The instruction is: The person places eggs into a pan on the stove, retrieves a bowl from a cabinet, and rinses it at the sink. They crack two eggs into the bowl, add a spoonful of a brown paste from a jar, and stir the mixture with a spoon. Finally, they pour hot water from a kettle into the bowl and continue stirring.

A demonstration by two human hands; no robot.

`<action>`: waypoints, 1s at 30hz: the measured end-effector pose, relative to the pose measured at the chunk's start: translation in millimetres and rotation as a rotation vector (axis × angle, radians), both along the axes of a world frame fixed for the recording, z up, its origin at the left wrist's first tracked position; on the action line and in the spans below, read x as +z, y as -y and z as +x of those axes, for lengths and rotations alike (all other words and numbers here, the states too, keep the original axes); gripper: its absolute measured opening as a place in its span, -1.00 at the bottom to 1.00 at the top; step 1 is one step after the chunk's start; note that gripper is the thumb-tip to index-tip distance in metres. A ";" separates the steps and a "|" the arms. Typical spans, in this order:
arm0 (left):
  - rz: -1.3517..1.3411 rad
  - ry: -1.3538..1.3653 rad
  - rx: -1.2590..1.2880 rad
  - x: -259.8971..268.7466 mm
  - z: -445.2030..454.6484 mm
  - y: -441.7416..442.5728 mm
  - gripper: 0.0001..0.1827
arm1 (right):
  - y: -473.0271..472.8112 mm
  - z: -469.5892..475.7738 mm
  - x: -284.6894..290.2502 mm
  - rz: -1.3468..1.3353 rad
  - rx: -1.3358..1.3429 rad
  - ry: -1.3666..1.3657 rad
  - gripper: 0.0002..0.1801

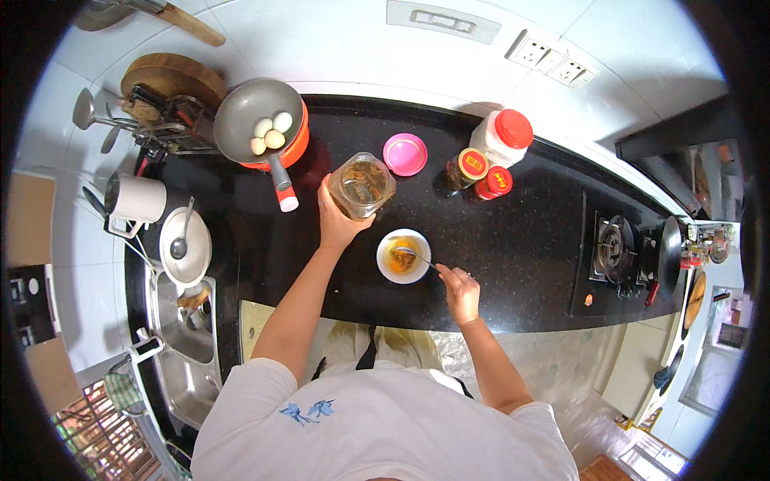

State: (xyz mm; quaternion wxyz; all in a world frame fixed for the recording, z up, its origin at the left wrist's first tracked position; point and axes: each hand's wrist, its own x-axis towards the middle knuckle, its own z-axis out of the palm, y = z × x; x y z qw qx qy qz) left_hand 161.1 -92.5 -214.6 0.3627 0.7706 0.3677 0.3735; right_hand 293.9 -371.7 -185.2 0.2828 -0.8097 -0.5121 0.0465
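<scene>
My left hand (338, 217) grips a clear jar (363, 185) with its mouth open and dark brown, crumbly contents inside. In my right hand (461, 293) is the thin handle of a metal spoon (426, 261). The spoon's bowl reaches into a white bowl (385, 270) on the counter, over raw egg (397, 246) with orange-yellow yolk and a brown clump. Behind the jar lies a round pink lid (405, 154), apart from both hands.
A grey frying pan (240, 114) with several eggs rests at the back left. Red-lidded jars, including a large white one (490, 144), stand back right. A gas stove (613, 249) is far right. To the left are a white basin (171, 264) and a steel sink (180, 327).
</scene>
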 end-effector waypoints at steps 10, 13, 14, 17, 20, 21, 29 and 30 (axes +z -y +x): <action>-0.089 0.111 -0.053 0.8 -4.0 -6.9 0.18 | -22.3 3.6 -13.5 0.153 0.074 -0.141 -0.73; -0.089 0.136 -0.062 1.3 -4.9 -8.0 0.16 | -27.8 13.2 -15.4 0.122 0.119 -0.236 -0.73; -0.101 0.114 -0.058 1.6 -5.9 -7.7 0.16 | -28.8 17.4 -14.9 0.110 0.124 -0.292 -0.73; -0.125 0.075 -0.057 2.6 -7.1 -7.8 0.15 | -33.2 27.0 -18.3 0.081 0.112 -0.432 -0.75; -0.124 0.084 -0.055 0.9 -7.8 -8.4 0.15 | -41.5 38.2 -20.6 0.064 0.137 -0.468 -0.72; -0.122 0.084 -0.050 2.0 -7.6 -9.0 0.15 | -44.0 40.2 -19.5 0.052 0.128 -0.468 -0.70; -0.198 0.087 -0.048 3.6 -11.1 -10.2 0.19 | -53.6 48.6 -22.3 0.026 -0.013 -0.306 -0.45; -0.186 0.077 -0.018 1.1 -13.6 -10.0 0.18 | -66.5 51.4 -9.9 0.010 -0.025 -0.293 -0.43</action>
